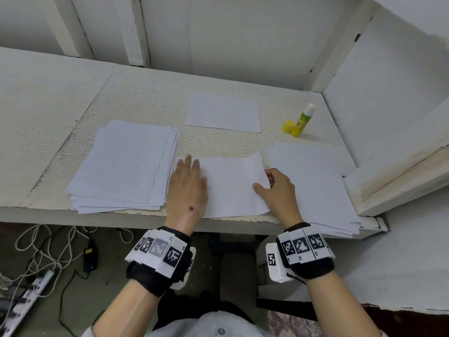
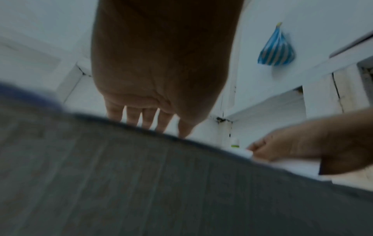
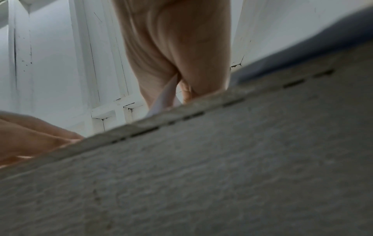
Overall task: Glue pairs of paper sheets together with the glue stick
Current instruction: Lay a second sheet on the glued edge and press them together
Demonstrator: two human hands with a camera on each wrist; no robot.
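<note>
A white sheet (image 1: 230, 186) lies at the table's near edge between my hands. My left hand (image 1: 187, 188) lies flat on its left side with straight fingers (image 2: 133, 116). My right hand (image 1: 274, 186) pinches the sheet's right edge, which is lifted and curled; the pinched paper (image 3: 167, 97) shows between thumb and fingers in the right wrist view. The glue stick (image 1: 302, 120) stands uncapped at the back right, its yellow cap (image 1: 288, 126) beside it. A fanned paper stack (image 1: 124, 166) lies to the left, another stack (image 1: 313, 186) to the right, and a single sheet (image 1: 222, 112) further back.
A white wall panel (image 1: 388, 93) and a ledge (image 1: 398, 176) close off the table's right side. The table's front edge (image 1: 121, 216) runs under my wrists. Cables and a power strip (image 1: 29, 288) lie on the floor at the left.
</note>
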